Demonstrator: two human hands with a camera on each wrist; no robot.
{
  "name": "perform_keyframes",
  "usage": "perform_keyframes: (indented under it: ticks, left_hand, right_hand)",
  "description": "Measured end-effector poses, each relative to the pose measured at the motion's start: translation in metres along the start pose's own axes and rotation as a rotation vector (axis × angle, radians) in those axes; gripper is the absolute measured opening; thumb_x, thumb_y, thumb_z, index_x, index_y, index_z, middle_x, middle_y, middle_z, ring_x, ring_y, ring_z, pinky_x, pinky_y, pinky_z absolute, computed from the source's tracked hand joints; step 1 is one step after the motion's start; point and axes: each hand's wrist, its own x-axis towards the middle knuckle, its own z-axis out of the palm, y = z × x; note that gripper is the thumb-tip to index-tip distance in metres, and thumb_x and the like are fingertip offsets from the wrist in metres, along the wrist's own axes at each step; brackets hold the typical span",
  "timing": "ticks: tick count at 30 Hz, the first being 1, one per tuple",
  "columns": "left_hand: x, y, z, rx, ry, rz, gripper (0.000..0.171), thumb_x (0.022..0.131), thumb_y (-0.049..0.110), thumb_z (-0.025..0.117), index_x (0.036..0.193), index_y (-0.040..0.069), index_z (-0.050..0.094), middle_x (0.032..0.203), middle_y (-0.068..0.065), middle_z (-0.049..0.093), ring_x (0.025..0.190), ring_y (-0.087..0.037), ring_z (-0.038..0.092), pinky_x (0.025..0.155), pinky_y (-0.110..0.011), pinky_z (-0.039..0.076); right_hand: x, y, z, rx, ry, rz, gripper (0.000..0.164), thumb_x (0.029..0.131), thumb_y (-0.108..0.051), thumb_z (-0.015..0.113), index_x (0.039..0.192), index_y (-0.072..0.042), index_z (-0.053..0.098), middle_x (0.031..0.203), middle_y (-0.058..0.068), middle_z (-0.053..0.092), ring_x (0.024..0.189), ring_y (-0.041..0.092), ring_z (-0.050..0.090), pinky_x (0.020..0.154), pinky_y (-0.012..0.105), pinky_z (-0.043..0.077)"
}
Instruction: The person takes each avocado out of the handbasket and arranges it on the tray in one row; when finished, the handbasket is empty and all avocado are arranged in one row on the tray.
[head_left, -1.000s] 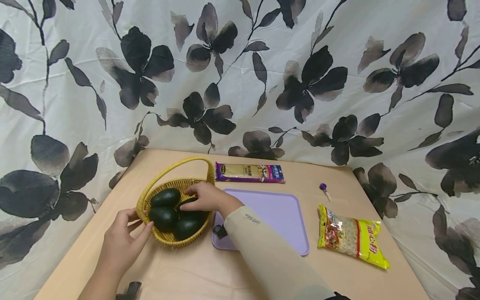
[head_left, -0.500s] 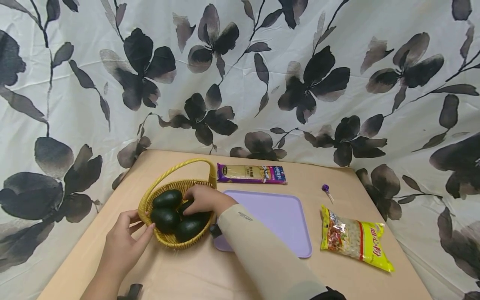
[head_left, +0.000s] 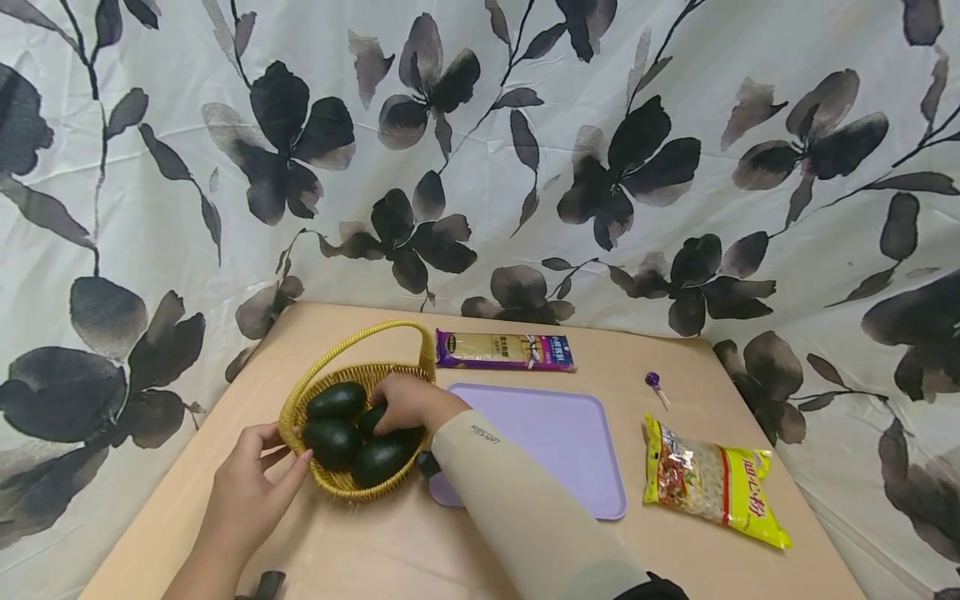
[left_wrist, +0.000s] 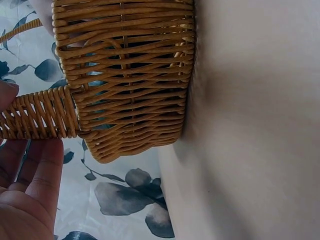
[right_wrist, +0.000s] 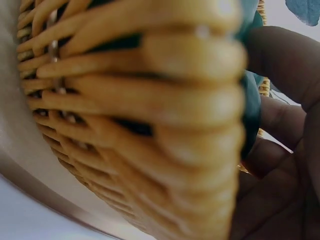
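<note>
A yellow wicker basket [head_left: 321, 477] with an arched handle [head_left: 352, 337] stands on the table's left side, holding several dark green avocados [head_left: 337, 401]. My left hand [head_left: 247, 492] grips the foot of the handle, thumb on one side and fingers on the other; the left wrist view shows this handle base [left_wrist: 40, 115] between them. Inside the basket, my right hand [head_left: 411, 402] holds an avocado [head_left: 369, 420], mostly covered by the hand. From the right wrist, thumb and curled fingers [right_wrist: 280, 120] close around its dark green skin behind the blurred basket rim [right_wrist: 200, 100].
Right beside the basket lies a lilac tray [head_left: 547, 442], partly under the right sleeve. A purple pasta packet [head_left: 504, 350] lies behind it. Farther right are a purple lollipop [head_left: 652, 380] and a yellow food bag [head_left: 712, 479]. A floral curtain [head_left: 510, 192] hangs behind the table.
My right hand has sunk deeper among the avocados, its fingers closing around one of them. The left hand keeps its grip on the basket handle. The head view has shifted slightly.
</note>
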Motion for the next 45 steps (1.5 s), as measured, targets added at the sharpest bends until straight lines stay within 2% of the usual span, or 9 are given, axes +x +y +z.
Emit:
perform_keyframes:
  ticks: [3,10,18,23,28,36,45]
  left_hand:
    - [0.0,0.0,0.0,0.0,0.0,0.005,0.051,0.078,-0.001,0.086,0.119,-0.001,0.054,0.113,-0.008,0.067,0.105,0.013,0.056,0.089,0.008,0.044]
    - [-0.001,0.0,-0.001,-0.02,0.001,0.004,0.052,0.078,-0.002,0.085,0.119,-0.002,0.054,0.114,-0.01,0.067,0.106,0.024,0.046,0.09,0.008,0.044]
    - [0.0,-0.002,0.001,-0.025,-0.001,0.023,0.053,0.078,-0.002,0.085,0.12,-0.002,0.054,0.115,-0.011,0.067,0.108,0.022,0.047,0.091,0.007,0.044]
    - [-0.001,-0.002,0.002,-0.052,0.004,0.02,0.051,0.078,-0.004,0.084,0.119,-0.003,0.054,0.113,-0.011,0.067,0.107,0.028,0.042,0.09,0.007,0.046]
    - [-0.001,-0.002,0.001,-0.059,0.01,0.014,0.05,0.078,-0.005,0.084,0.118,-0.003,0.054,0.112,-0.011,0.067,0.107,0.029,0.042,0.09,0.007,0.046]
    - [-0.001,-0.002,0.0,-0.069,0.009,0.015,0.05,0.078,-0.005,0.084,0.119,-0.004,0.054,0.113,-0.014,0.067,0.107,0.029,0.043,0.09,0.007,0.045]
    - [-0.001,0.0,-0.001,-0.067,0.02,0.009,0.051,0.077,-0.007,0.084,0.118,-0.005,0.054,0.112,-0.013,0.067,0.106,0.03,0.043,0.09,0.007,0.045]
  right_hand:
    - [0.0,0.001,0.0,-0.002,0.002,-0.003,0.034,0.083,-0.023,0.086,0.114,-0.014,0.073,0.105,-0.005,0.069,0.094,0.008,0.06,0.084,0.018,0.057]
    - [0.0,0.001,0.001,0.0,0.011,-0.023,0.037,0.083,-0.023,0.086,0.117,-0.013,0.074,0.108,-0.005,0.071,0.096,0.007,0.062,0.086,0.016,0.057]
    - [-0.002,0.006,-0.001,0.0,0.052,-0.048,0.039,0.083,-0.026,0.086,0.118,-0.014,0.074,0.106,-0.006,0.07,0.098,0.007,0.061,0.088,0.015,0.056]
    - [-0.004,0.009,-0.003,0.05,0.085,-0.074,0.039,0.083,-0.027,0.086,0.116,-0.013,0.074,0.102,-0.008,0.07,0.093,0.004,0.06,0.086,0.012,0.054]
    - [-0.009,0.008,-0.008,0.107,0.129,-0.096,0.044,0.084,-0.03,0.085,0.121,-0.011,0.073,0.107,-0.006,0.072,0.094,0.003,0.061,0.087,0.01,0.054]
    - [-0.027,0.01,-0.015,0.217,0.196,-0.095,0.042,0.085,-0.034,0.083,0.123,-0.018,0.073,0.111,-0.011,0.071,0.095,0.004,0.062,0.086,0.014,0.058]
    - [-0.048,0.014,-0.021,0.31,0.253,-0.156,0.039,0.088,-0.032,0.082,0.125,-0.024,0.073,0.118,-0.013,0.071,0.1,0.005,0.062,0.086,0.014,0.059]
